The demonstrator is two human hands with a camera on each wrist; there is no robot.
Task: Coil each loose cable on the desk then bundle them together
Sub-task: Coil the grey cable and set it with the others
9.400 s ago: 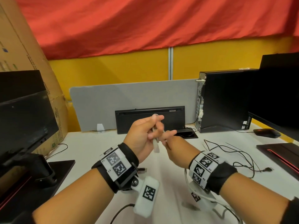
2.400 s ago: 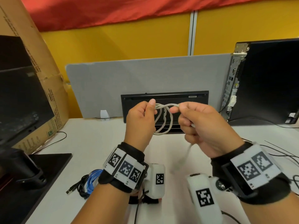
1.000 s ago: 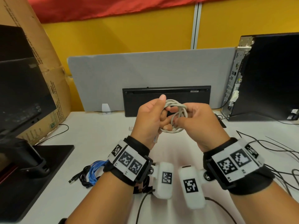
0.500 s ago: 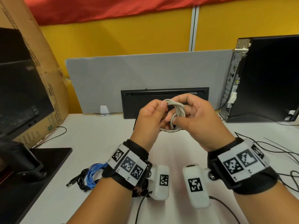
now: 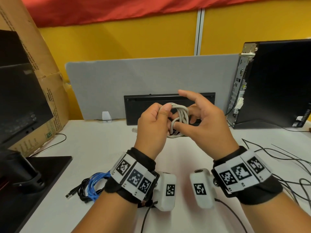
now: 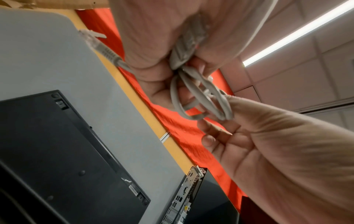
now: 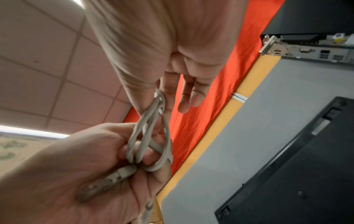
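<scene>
A grey network cable (image 5: 180, 115) is wound into a small coil and held up above the white desk (image 5: 101, 148). My left hand (image 5: 165, 113) grips the coil's left side between thumb and curled fingers. One plug (image 6: 95, 44) sticks out past that hand, and the other (image 7: 113, 178) lies in its palm. My right hand (image 5: 190, 118) pinches the coil's right side between thumb and a finger behind it, with the index finger raised free. A coiled black and blue cable bundle (image 5: 91, 187) lies on the desk at the near left. Loose black cables (image 5: 286, 158) sprawl at the right.
A black keyboard (image 5: 168, 100) stands on edge against the grey divider (image 5: 151, 73). A black PC tower (image 5: 277, 81) stands at the right. At the left are a monitor (image 5: 20, 98), its base (image 5: 33, 174) and a cardboard box (image 5: 42, 64).
My right hand, which was wrapped over the coil, has spread its fingers and lifted the index finger. The left hand keeps its grip and the coil stays in place.
</scene>
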